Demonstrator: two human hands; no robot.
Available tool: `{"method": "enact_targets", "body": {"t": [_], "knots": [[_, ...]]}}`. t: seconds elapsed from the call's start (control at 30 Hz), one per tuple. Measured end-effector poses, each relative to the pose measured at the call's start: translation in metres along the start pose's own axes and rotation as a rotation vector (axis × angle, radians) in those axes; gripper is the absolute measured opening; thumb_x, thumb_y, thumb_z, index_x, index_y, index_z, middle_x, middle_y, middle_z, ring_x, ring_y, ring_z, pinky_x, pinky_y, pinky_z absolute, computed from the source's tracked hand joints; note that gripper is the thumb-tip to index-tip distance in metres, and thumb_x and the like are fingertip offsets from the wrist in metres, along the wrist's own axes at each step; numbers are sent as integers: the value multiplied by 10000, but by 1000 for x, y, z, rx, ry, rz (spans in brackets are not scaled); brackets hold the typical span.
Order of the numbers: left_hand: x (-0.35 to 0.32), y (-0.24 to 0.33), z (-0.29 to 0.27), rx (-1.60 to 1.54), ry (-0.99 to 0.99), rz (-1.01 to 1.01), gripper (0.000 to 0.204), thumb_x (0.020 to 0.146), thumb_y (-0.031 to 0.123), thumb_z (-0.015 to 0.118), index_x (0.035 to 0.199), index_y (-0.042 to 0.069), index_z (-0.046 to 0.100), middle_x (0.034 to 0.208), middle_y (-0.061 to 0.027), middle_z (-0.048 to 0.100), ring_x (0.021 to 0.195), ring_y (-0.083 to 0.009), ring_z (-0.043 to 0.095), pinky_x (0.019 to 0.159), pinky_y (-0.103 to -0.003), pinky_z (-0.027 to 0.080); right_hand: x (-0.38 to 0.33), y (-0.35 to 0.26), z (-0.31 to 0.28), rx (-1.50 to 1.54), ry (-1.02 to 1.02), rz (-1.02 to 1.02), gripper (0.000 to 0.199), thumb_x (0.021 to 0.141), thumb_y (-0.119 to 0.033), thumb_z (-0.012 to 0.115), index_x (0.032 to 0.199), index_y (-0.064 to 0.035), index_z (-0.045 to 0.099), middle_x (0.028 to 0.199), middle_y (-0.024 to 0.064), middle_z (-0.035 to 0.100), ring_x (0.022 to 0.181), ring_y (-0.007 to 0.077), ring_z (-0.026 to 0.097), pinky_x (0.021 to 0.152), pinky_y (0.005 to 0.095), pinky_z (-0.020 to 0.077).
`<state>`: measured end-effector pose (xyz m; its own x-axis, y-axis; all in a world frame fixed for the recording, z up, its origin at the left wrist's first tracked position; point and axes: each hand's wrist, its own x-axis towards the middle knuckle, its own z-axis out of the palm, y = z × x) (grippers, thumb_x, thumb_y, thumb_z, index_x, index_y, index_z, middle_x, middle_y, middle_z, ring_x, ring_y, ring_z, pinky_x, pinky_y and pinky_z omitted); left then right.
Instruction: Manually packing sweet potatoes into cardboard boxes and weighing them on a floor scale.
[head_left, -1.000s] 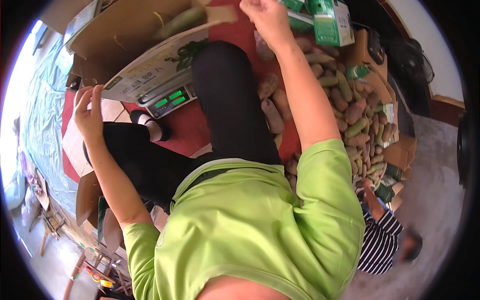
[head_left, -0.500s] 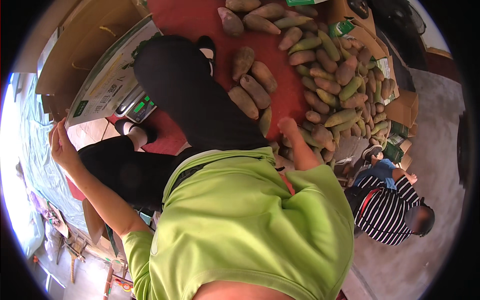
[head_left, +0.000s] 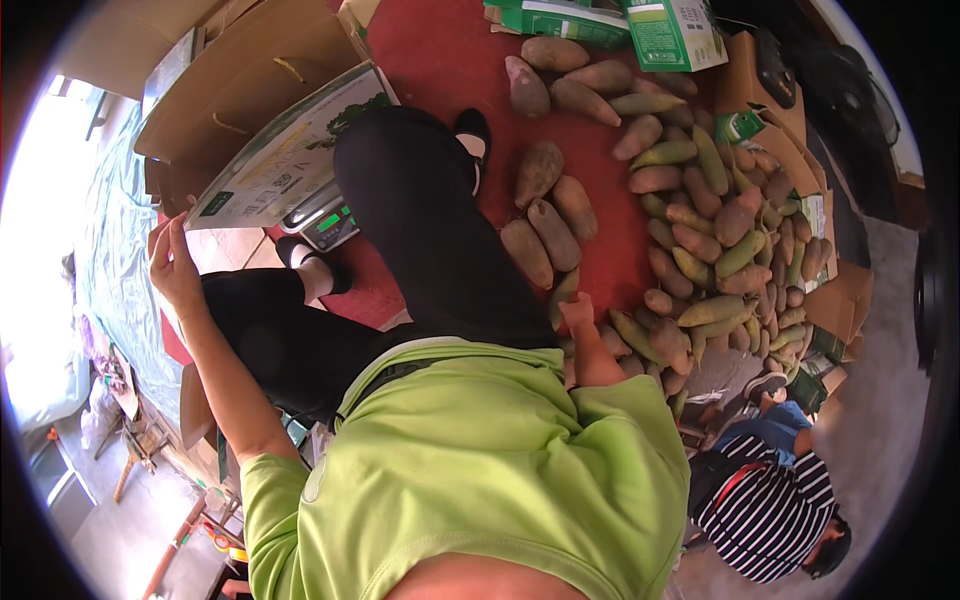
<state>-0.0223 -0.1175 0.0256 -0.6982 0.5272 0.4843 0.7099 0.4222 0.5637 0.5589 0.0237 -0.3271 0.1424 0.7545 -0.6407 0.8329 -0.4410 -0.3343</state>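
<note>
My left hand (head_left: 176,268) is closed on the lower corner of a white printed flap of a large cardboard box (head_left: 222,100), thumb and fingers pinched together. The box has yellow cord handles and stands by a scale (head_left: 328,222) with a lit green display. By my right thigh, my right hand (head_left: 577,310) is curled closed beside a green elongated root vegetable (head_left: 564,296). Whatever it may hold is hidden. Just beyond lie several reddish-brown root vegetables (head_left: 553,234); a large mixed pile of reddish and green ones (head_left: 700,240) spreads to the right.
Green cartons (head_left: 672,35) lie at the far edge of the red floor covering (head_left: 440,60). Open cardboard boxes (head_left: 840,300) border the pile on the right. A person in a striped shirt (head_left: 765,505) sits at the lower right. Clear plastic sheeting (head_left: 115,260) hangs at left.
The whole view has shifted, so the scene sits further right and lower, and more green cartons show at the far edge. My left hand stays at the flap's corner; my right stays by the pile.
</note>
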Motion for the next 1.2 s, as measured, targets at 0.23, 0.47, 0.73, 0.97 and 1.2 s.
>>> {"method": "enact_targets", "body": {"t": [0.23,0.47,0.73,0.97,1.2], "knots": [[4,8,1,-7,-44,-4,171,888,100,565,898,-26,680,865,-70,615,841,-142,564,780,-248,422,21,2,19,218,-45,81,599,642,-86,748,1150,97,488,1093,183,571,1001,258,561,837,350,460],[1,20,-7,39,-38,-33,143,861,79,575,872,-15,682,849,-69,602,839,-156,569,774,-247,420,-2,-34,7,210,-68,133,569,618,-83,783,1076,113,508,1035,204,589,945,284,589,796,384,478],[2,27,-3,-41,-109,-68,116,833,65,606,836,-34,667,795,-63,566,777,-125,542,706,-229,416,-16,-5,-14,488,166,219,592,660,-87,774,1122,99,455,1087,206,562,986,291,571,822,385,471],[-2,22,-10,-61,-115,-18,99,807,54,614,828,-21,676,800,-85,590,754,-184,578,689,-263,439,11,-62,-87,327,273,-390,570,732,-43,725,1174,54,379,1134,179,511,1012,272,538,901,362,428],[-1,20,-13,-69,-123,6,96,811,49,613,831,-19,679,804,-84,592,740,-180,577,672,-267,441,-65,-288,-161,799,132,-829,545,802,29,624,1258,41,326,1248,144,445,1130,214,466,976,341,367]]}}
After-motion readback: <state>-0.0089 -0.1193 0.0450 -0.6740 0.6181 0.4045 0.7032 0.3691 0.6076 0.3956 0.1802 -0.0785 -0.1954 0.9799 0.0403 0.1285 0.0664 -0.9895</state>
